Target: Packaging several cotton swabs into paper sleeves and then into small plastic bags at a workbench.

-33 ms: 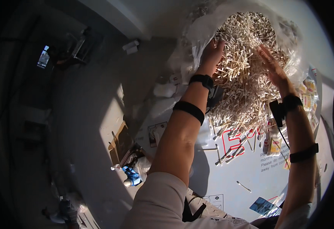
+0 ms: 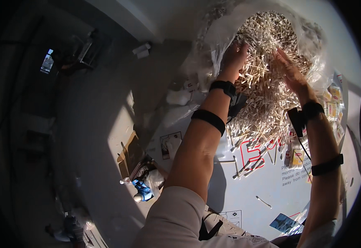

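A great heap of cotton swabs (image 2: 267, 95) spills from the mouth of a large clear plastic bag (image 2: 226, 31) onto the table. At the heap's left side is my left hand (image 2: 235, 60), its thumb stretched out and its other fingers partly hidden against the swabs and bag. Opposite it, on the right side, my right hand (image 2: 291, 72) lies along the swabs with its fingers extended. Both hands touch the heap, with loose swabs between them, and neither is closed around any.
Small packs of swabs (image 2: 297, 158) lie to the right of the heap. A single swab (image 2: 264, 201) rests on the printed white tabletop (image 2: 246, 194). Left of my arm stands an open cardboard box (image 2: 129, 153), with a blue-and-white bottle (image 2: 142, 191) near it.
My left hand has shifted right, and my right hand slightly left, so the gap between them is narrower. The heap's upper part between them has shifted a little.
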Tool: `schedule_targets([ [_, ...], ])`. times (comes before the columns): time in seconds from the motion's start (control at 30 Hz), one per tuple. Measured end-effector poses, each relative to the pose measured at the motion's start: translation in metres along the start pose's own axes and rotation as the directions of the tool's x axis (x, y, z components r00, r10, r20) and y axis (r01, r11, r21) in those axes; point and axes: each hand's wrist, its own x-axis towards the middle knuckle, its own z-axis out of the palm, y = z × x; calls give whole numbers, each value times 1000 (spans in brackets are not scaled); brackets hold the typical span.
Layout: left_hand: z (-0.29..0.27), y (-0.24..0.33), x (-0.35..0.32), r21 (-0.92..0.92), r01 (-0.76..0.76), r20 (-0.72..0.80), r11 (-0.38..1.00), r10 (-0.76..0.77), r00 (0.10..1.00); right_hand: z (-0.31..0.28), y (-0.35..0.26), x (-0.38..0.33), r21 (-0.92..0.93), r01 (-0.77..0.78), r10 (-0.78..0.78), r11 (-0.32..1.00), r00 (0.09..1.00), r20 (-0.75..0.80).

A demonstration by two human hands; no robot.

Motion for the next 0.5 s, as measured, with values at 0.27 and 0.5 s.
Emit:
schedule_targets([
  [0.27, -14, 71, -21, -426, -86, 97, 900, 140, 985, -23, -33, 41, 559, -803, -536, -206, 570, 622],
  [0.5, -35, 35, -3, 37, 5, 261, 999, -14, 965, -87, -1, 22, 690, -721, -181, 59, 672, 718],
])
